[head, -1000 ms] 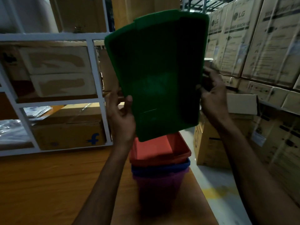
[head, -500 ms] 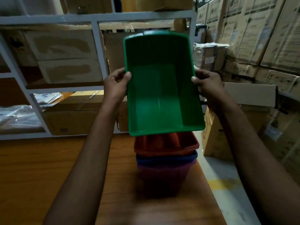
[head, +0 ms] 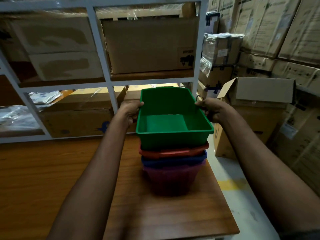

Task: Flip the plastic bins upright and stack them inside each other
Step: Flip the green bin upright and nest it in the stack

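Behind the wooden table (head: pixel 52 179), a white rack (head: pixel 102 54) holds cartons, print too blurred to read. On the table's right end, the green bin (head: pixel 173 141) sits upright atop the red bin (head: pixel 173 152), blue bin (head: pixel 173 161) and purple bin (head: pixel 171 179), its rims pinched by the left hand (head: pixel 130 111) and right hand (head: pixel 212 110).

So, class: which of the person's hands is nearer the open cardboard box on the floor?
The right. The right hand grips the green bin's right rim, on the side facing the open cardboard box. The left hand grips the opposite rim, farther away.
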Motion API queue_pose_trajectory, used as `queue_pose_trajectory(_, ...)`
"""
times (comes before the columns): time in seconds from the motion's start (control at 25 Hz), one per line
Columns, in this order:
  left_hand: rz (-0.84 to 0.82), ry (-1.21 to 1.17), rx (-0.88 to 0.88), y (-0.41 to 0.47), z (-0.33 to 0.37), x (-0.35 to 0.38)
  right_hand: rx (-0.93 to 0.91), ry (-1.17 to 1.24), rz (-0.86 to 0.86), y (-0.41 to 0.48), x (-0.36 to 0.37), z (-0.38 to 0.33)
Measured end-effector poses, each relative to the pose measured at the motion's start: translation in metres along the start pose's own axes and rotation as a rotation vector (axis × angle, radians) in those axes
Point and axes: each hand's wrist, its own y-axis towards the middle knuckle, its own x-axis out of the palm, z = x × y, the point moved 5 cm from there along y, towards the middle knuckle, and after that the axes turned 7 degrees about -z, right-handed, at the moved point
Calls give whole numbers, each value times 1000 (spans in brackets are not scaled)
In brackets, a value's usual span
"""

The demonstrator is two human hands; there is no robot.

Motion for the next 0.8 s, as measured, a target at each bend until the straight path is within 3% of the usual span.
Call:
queue_pose_trajectory(0.2, 6, -34, -10, 3, -24, 6, 5, 17, 3, 5, 0, 19)
queue_pose_trajectory(0.44, 61, -76, 98, -14, -37, -6, -135, -38, 123, -40, -1, 28)
queue_pose_trajectory(0.64, 295, -77, 403, -81, -69, -5, -322, 61, 323, -101, -9, 74)
queue_pose_trajectory(0.8, 451, -100, 477, -141, -118, 15, -379, 60, 447, -139, -7, 135)
